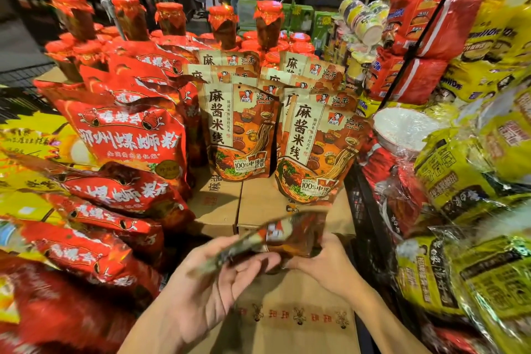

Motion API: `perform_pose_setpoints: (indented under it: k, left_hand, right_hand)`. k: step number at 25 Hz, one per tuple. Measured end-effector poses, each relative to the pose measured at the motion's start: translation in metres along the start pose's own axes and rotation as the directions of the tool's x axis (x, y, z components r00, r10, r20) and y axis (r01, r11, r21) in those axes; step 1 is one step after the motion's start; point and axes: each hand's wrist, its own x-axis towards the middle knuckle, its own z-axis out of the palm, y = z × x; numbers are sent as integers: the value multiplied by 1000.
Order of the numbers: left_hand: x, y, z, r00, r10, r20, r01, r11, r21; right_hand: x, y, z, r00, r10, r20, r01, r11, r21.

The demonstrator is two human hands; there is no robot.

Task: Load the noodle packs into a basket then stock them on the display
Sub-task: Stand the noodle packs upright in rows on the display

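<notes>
Both my hands hold one beige-and-orange noodle pack [283, 234], blurred and lying nearly flat above the cardboard boxes. My left hand [212, 276] grips its near left end, thumb on top. My right hand [324, 261] grips its right end from below. Just beyond, several matching noodle packs [240, 132] stand upright in rows on the cardboard boxes [258, 207] of the display. No basket is in view.
Red noodle bags [126, 135] lean in a pile at the left. Red-capped jars [222, 26] stand behind the rows. Yellow and red multipacks [471, 169] crowd the right side behind a black wire rack [370, 210]. Two people stand far back.
</notes>
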Motion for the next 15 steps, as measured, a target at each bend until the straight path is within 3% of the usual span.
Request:
perform_pose_setpoints:
  k: [2,4,5,7,8,10,13,15]
  left_hand:
    - [-10,1,3,999,50,21,-50,999,8]
    - [4,0,-7,959,228,-168,-195,962,193]
    - [10,-2,-13,901,368,-230,-279,897,343]
    - [23,-12,-23,744,618,-254,-352,686,637]
    - [31,-19,-34,676,703,-221,-325,553,767]
    - [51,-39,-60,625,770,-128,-157,285,946]
    - [75,-59,-92,744,664,-80,207,-116,971]
    - [85,-62,-103,801,594,-83,286,-257,923]
  right_hand:
    - [-4,-8,0,998,30,-60,-26,997,73]
    - [-4,-12,-1,995,25,-97,-12,991,133]
    - [-2,-14,0,992,19,-128,1,988,156]
    - [1,-19,3,984,-9,-179,49,974,220]
    - [5,-22,5,977,-13,-212,66,967,244]
    - [19,-23,8,969,-22,-246,88,961,261]
    - [52,-29,20,963,-22,-269,89,967,239]
    - [73,-32,32,970,-33,-239,92,967,238]
